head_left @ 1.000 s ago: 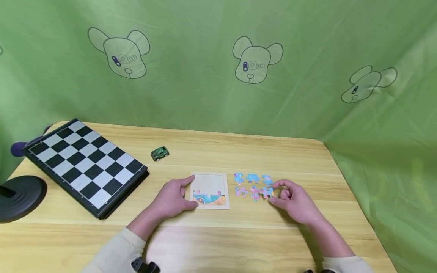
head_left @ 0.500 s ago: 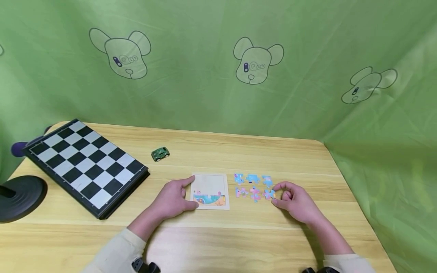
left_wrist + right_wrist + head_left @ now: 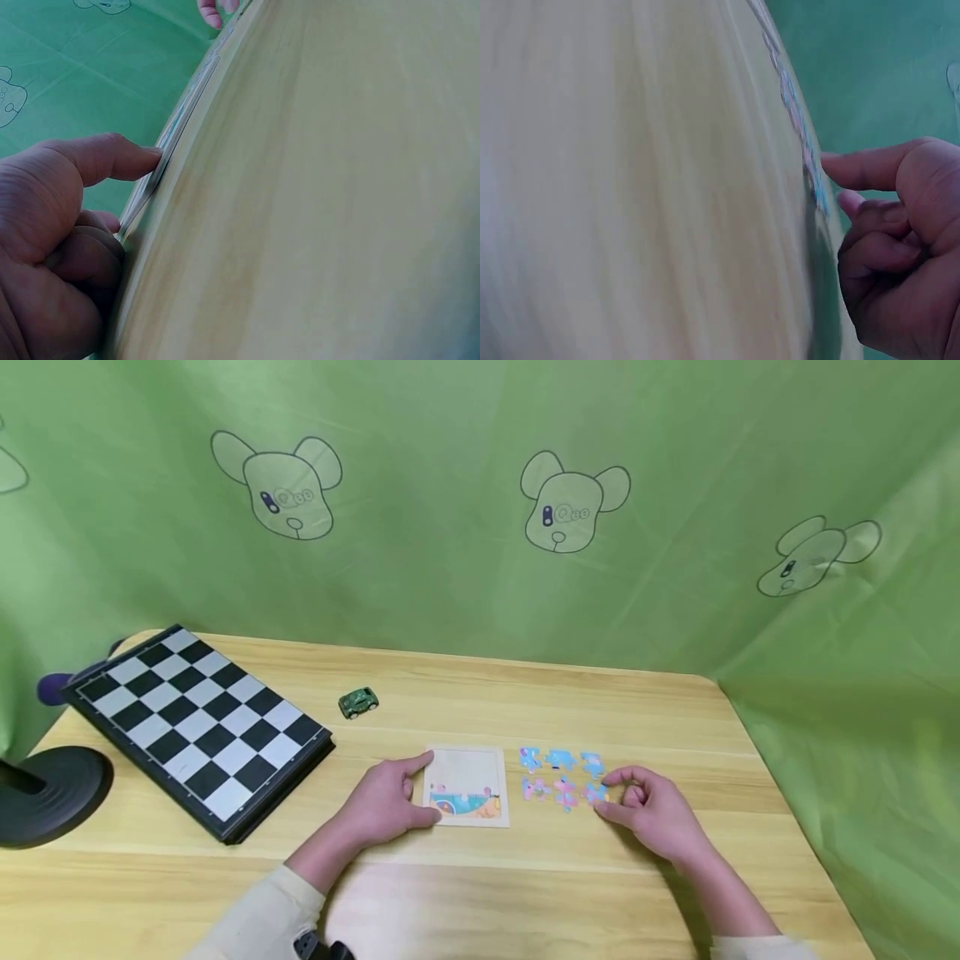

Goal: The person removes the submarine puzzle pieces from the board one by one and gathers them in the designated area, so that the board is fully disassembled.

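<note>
Puzzle piece [image 3: 595,794] at tips of right grip [image 3: 654,815]; tray [image 3: 468,771] touching left grip [image 3: 381,803].

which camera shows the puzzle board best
The head view: it looks down on the puzzle board, nearly all of its face visible beside the left hand. The left wrist view shows it edge-on, as a thin strip; the right wrist view has at most a sliver near the top.

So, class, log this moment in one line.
left hand: touching square cream puzzle tray; right hand: pinching knobbed light-blue jigsaw piece; green toy car: untouched
</note>
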The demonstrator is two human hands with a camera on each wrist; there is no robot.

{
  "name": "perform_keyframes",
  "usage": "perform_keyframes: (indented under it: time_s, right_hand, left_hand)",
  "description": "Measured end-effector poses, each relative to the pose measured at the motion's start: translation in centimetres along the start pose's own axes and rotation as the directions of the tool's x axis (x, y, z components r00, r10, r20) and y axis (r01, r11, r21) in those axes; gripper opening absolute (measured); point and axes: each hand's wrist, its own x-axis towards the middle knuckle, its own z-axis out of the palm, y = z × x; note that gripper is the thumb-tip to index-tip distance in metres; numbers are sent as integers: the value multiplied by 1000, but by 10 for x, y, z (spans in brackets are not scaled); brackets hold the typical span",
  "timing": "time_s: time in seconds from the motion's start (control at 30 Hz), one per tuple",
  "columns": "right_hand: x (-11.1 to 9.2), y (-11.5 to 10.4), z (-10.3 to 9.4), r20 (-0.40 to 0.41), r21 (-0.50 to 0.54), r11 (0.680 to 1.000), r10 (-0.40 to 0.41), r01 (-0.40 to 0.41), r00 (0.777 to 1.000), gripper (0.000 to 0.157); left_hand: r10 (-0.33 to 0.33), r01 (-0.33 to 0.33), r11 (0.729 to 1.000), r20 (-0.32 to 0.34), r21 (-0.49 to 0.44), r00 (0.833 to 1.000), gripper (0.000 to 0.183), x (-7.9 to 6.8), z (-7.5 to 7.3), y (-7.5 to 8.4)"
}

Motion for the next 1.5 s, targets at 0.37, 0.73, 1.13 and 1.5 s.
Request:
perform_keyframes:
  time_s: [0.37, 0.73, 1.13, 1.5]
  right_hand:
    - [1, -39, 37, -4, 93, 992, -83, 83, 997, 36]
    - [12, -71, 76, 101, 193, 964, -203, 181, 974, 35]
    - [30, -99, 112, 263, 200, 963, -228, 178, 937, 38]
    - [32, -108, 130, 324, 196, 965, -229, 172, 918, 41]
  left_hand:
    - [22, -21, 1000, 43, -14, 999, 95, -1, -2, -3]
    - [36, -35, 999, 64, -5, 997, 91, -1, -4, -3]
    - [20, -20, 1000, 71, -10, 997, 89, 1, -4, -4]
    - [30, -29, 1000, 66, -3, 997, 89, 0, -5, -3]
